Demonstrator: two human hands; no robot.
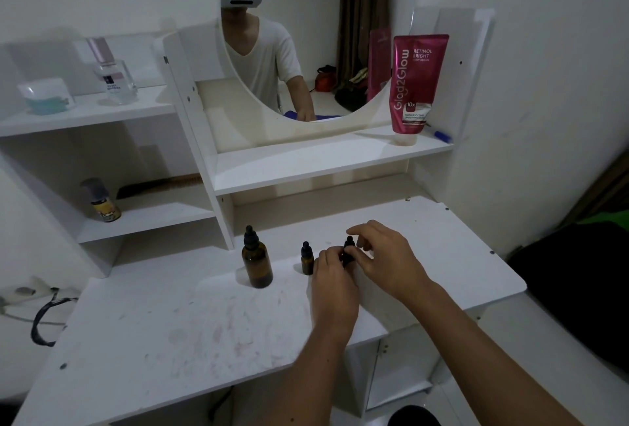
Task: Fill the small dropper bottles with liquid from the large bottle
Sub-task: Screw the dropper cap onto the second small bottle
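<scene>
A large amber dropper bottle (257, 264) with a black dropper cap stands upright on the white tabletop (177, 327). To its right stands a small amber dropper bottle (307, 259), capped. Further right a second small dropper bottle (348, 250) is mostly hidden between my hands. My left hand (335, 284) grips its body from the left. My right hand (384, 257) has its fingertips pinched around the black dropper cap on top.
A white vanity with a round mirror (316, 34) rises behind the tabletop. A red tube (413, 85) stands on the shelf under the mirror. A small spray can (101, 202) and a comb sit on the left shelf; jars stand above. A black cable (44, 320) hangs at the left.
</scene>
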